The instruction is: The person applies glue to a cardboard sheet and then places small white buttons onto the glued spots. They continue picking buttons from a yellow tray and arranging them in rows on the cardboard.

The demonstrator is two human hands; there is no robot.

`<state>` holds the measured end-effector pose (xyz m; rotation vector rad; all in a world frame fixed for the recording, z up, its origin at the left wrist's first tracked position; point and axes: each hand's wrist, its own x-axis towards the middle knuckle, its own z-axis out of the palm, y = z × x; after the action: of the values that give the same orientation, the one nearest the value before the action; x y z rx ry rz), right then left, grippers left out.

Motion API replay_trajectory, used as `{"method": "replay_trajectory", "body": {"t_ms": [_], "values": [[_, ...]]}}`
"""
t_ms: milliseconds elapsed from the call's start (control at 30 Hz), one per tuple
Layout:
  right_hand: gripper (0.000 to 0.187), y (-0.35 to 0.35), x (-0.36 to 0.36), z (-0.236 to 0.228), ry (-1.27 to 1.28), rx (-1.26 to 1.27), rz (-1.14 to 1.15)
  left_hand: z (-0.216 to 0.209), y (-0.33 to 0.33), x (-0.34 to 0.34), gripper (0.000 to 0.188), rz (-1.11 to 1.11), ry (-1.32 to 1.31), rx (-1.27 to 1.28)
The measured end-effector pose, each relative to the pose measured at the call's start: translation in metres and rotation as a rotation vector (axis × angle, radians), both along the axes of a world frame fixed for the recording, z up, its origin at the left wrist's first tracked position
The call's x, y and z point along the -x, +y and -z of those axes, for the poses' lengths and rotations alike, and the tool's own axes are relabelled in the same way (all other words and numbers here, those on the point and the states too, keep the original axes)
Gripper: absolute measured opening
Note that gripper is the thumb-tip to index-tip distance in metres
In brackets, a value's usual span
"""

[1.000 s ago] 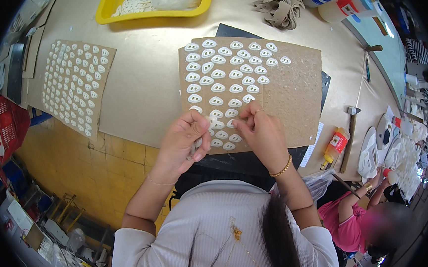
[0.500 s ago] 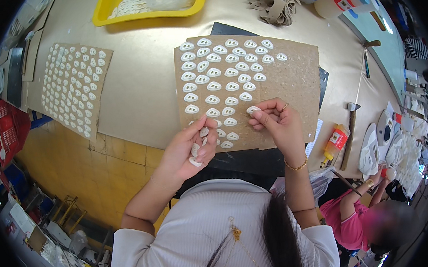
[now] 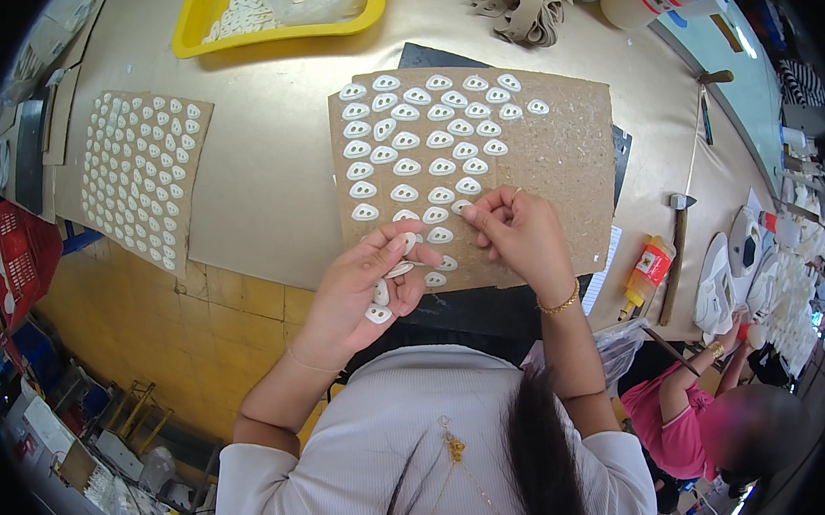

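Note:
A brown board (image 3: pixel 560 180) lies in front of me, with rows of small white rounded-triangular pieces (image 3: pixel 405 140), each having two holes. My right hand (image 3: pixel 526 235) is closed in a pinch at one such piece (image 3: pixel 460 206), at the board's surface in a row near the middle. Several more white pieces (image 3: pixel 378 313) rest in the curled fingers and palm of my left hand (image 3: pixel 343 286), which hovers over the board's lower left edge. That hand hides some of the lower rows.
A second board (image 3: pixel 196 143) full of white pieces lies at left. A yellow tray (image 3: pixel 282 39) of loose pieces stands at the far edge. To the right are a hammer (image 3: pixel 678 258), a glue bottle (image 3: pixel 648 274), white shoes (image 3: pixel 714 289) and a co-worker in a pink shirt (image 3: pixel 673 431).
My right hand has moved left and slightly away from me, bringing its white piece down to the end of a row. The left-hand fingers have shifted around their pieces.

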<state>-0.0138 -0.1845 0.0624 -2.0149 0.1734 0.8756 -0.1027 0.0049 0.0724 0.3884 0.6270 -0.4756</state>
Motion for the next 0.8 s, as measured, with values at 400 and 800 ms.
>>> {"method": "replay_trajectory", "body": {"t_ms": [400, 800], "values": [[0.021, 0.007, 0.011, -0.015, -0.233, -0.144, -0.126, 0.014, -0.006, 0.003, 0.015, 0.046, -0.064, -0.156], [0.011, -0.012, 0.022, -0.013, -0.039, -0.528, 0.201, 0.013, -0.004, 0.005, 0.022, -0.023, -0.010, 0.032]]}}
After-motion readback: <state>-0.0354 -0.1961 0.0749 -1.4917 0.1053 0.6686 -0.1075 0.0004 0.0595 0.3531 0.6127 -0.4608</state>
